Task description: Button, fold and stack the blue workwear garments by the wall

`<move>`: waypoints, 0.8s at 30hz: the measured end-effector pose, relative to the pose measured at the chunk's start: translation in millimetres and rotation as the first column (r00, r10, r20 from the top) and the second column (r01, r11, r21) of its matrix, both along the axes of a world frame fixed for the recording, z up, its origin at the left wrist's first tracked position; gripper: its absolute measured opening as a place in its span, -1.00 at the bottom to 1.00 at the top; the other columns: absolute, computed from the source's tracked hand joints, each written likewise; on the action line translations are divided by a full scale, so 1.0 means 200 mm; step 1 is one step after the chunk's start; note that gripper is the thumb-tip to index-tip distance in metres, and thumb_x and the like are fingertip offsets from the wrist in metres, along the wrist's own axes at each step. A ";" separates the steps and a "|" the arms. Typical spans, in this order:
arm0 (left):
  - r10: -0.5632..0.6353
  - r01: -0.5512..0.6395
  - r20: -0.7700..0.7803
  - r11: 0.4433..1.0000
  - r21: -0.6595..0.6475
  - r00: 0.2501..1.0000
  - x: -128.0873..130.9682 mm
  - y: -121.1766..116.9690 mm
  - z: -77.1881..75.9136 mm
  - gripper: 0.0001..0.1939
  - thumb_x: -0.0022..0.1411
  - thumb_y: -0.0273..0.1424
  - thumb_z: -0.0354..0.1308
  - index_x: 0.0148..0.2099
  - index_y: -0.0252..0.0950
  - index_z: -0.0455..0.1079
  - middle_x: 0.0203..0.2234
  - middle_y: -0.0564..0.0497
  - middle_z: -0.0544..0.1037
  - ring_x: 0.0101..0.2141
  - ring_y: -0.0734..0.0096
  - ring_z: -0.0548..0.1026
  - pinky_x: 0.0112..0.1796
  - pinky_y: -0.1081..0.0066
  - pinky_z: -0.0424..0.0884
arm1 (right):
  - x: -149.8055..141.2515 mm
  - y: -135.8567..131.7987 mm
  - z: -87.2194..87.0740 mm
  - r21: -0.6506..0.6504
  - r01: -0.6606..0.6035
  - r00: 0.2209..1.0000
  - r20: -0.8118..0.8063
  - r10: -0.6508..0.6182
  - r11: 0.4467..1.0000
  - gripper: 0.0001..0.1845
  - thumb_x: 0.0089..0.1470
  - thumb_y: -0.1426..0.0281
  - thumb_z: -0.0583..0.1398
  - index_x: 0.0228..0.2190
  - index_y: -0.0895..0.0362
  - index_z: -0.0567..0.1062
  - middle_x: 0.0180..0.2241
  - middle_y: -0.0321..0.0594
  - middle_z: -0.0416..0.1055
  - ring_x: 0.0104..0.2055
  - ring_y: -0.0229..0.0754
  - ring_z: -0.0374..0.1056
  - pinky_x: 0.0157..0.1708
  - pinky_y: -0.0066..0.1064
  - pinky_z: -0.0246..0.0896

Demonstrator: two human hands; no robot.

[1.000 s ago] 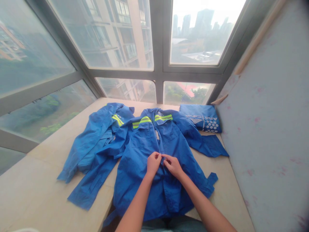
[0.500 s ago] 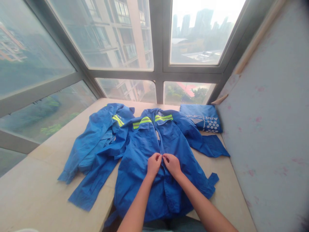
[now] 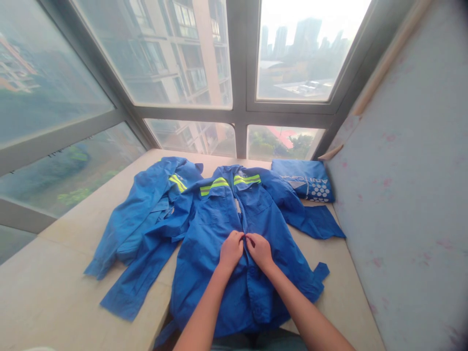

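A blue work jacket (image 3: 208,258) with yellow-green and grey reflective strips lies front up, its sleeves spread to both sides. Its front edges meet at the middle and part in a gap near the chest. My left hand (image 3: 231,247) and my right hand (image 3: 259,249) are closed at the front opening, fingertips pinching the jacket's edges from either side and nearly touching each other. Whether a button or other fastener lies between the fingertips is too small to make out. The jacket's lower hem hangs over the near edge of the ledge.
A second blue jacket (image 3: 135,209) lies on the left, partly under the first one's sleeve. At the back right sits a folded blue bag (image 3: 303,178) with white print. The pale ledge (image 3: 69,282) runs along windows (image 3: 183,53); a patterned wall (image 3: 409,195) bounds the right.
Both hands stay pinched at the same spot on the jacket's front, with barely any movement. The whole view has shifted slightly.
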State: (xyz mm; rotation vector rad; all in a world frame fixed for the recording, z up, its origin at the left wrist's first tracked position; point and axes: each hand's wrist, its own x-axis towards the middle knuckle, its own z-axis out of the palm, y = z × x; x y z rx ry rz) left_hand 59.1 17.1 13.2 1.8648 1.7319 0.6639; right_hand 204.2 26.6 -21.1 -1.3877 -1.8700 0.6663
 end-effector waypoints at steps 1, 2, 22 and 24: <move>0.001 -0.001 -0.020 1.000 -0.001 1.000 0.00 0.00 0.01 -0.70 0.24 -0.53 0.02 -0.06 -0.22 0.48 -0.17 -0.05 0.51 -0.15 0.32 0.48 -0.09 0.37 0.37 | 0.00 0.00 0.00 0.000 0.000 1.000 -0.006 0.000 1.000 -0.71 0.21 0.41 0.07 -0.21 0.09 0.59 -0.25 -0.14 0.57 -0.21 -0.13 0.47 -0.15 -0.38 0.31; 0.004 -0.004 -0.038 1.000 -0.001 0.999 0.00 0.00 0.01 -0.73 0.25 -0.51 0.03 -0.09 -0.21 0.48 -0.19 -0.05 0.51 -0.16 0.31 0.48 -0.10 0.37 0.36 | 0.00 0.00 0.00 -0.002 0.002 1.000 -0.012 -0.002 1.000 -0.71 0.21 0.41 0.06 -0.21 0.09 0.59 -0.25 -0.14 0.57 -0.21 -0.12 0.47 -0.15 -0.37 0.32; 0.137 -0.128 0.210 0.990 -0.054 0.968 0.02 0.02 0.01 -0.80 0.22 -0.38 0.07 -0.27 -0.25 0.53 -0.37 0.03 0.62 -0.35 0.39 0.53 -0.26 0.44 0.36 | 0.01 0.00 0.04 -0.103 0.023 0.995 -0.094 -0.033 0.994 -0.74 0.16 0.34 0.08 -0.22 0.10 0.54 -0.45 -0.26 0.50 -0.43 -0.19 0.39 -0.37 -0.45 0.21; 0.146 -0.133 0.237 0.989 -0.068 0.961 0.02 0.03 0.00 -0.79 0.22 -0.31 0.08 -0.30 -0.26 0.52 -0.40 0.02 0.62 -0.37 0.37 0.53 -0.28 0.43 0.36 | 0.00 0.00 0.04 -0.098 0.027 0.997 -0.067 -0.034 0.995 -0.75 0.15 0.34 0.08 -0.23 0.10 0.53 -0.45 -0.25 0.50 -0.42 -0.19 0.39 -0.37 -0.45 0.20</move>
